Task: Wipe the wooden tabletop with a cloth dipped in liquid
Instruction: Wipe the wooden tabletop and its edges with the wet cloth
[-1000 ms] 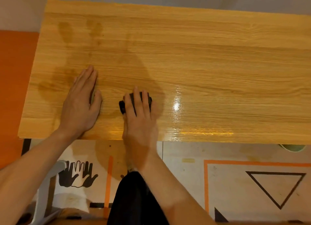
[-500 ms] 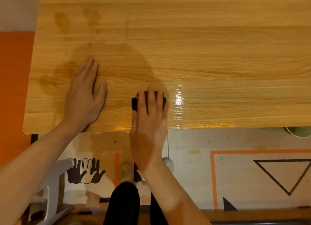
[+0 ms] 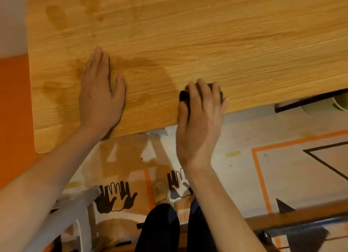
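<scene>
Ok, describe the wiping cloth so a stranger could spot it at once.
Start at the wooden tabletop and follow its near edge to the right hand. The cloth is the small black wad pinned flat under that hand's fingers, close to the edge. It is the only dark thing on the pale wood; the left hand presses down bare.

Warm dim light, motion blur, soft shadows.

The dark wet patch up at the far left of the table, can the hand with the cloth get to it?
Probably yes. The right hand presses the cloth near the front edge, and bare tabletop lies between it and the patch. The flat left hand sits partly along that path.
</scene>
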